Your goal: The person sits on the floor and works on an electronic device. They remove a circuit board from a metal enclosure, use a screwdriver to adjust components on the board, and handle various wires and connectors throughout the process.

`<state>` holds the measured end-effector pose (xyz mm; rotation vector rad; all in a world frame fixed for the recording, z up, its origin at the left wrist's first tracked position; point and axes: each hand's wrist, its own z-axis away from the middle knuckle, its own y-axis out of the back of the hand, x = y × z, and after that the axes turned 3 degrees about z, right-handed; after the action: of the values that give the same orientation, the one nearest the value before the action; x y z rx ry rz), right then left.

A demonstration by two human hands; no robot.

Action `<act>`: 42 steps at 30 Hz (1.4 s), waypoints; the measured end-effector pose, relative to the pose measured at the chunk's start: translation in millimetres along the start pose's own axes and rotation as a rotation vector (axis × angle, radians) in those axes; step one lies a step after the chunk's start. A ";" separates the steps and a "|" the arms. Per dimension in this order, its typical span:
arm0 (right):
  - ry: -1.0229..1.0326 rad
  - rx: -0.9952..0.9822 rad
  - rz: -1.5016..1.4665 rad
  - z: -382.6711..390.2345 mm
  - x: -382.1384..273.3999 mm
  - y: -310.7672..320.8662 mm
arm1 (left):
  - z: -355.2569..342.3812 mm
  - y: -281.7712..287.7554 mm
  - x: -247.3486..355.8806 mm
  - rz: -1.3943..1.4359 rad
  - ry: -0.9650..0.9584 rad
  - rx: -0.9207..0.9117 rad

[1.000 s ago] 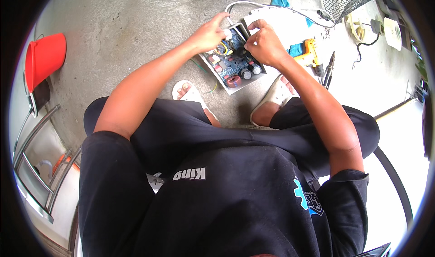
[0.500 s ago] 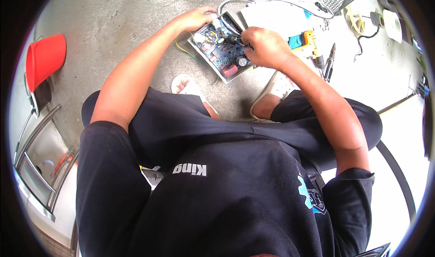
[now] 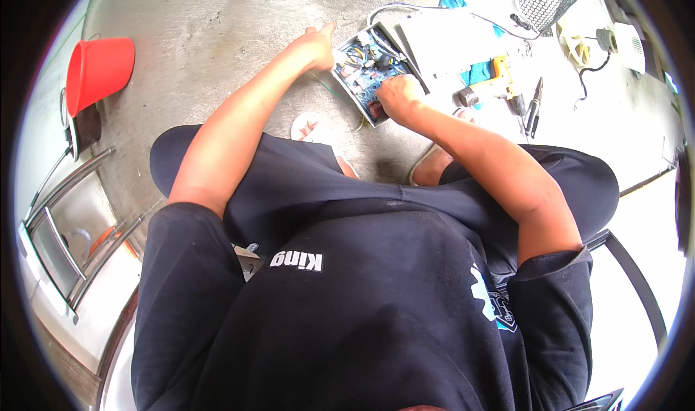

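A circuit board [image 3: 360,53] full of parts and wires sits in a shallow light-coloured open case [image 3: 357,110] on the floor ahead of my feet. My left hand [image 3: 315,49] is at the case's left edge, fingers stretched out away from me; whether it touches the edge I cannot tell. Over the near right part of the board, my right hand [image 3: 402,98] has its fingers curled down and closed. What they grip, if anything, is hidden beneath the hand. A grey cable [image 3: 405,6] curves away from the case's far end toward the right.
Beyond my right hand lie a white panel [image 3: 441,42], a yellow cordless drill [image 3: 499,81], a blue cloth [image 3: 476,73] and pliers-like tools [image 3: 534,110]. A mesh basket [image 3: 550,2] and a pale fan-like part [image 3: 575,47] are farther right. A red bucket [image 3: 101,70] stands at the left.
My right hand has moved from the cables at the case's right side toward its near end. My left hand has drawn back from the far left corner. The whole view has shifted slightly.
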<state>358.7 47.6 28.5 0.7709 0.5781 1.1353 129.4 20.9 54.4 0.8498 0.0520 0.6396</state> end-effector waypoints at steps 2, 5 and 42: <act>0.062 -0.015 0.015 1.9 1.9 7.8 | 13.9 4.8 2.0 0.001 0.138 -0.012; 0.114 0.001 0.061 6.1 7.4 22.4 | 29.0 21.8 -9.6 0.038 0.049 -0.328; 0.177 0.110 0.008 10.2 31.9 27.9 | 61.7 -148.2 16.0 1.386 0.088 -0.424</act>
<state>360.8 81.4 56.0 0.7720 0.7917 1.1943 235.1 -84.6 -6.7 0.3323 -0.6269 1.8990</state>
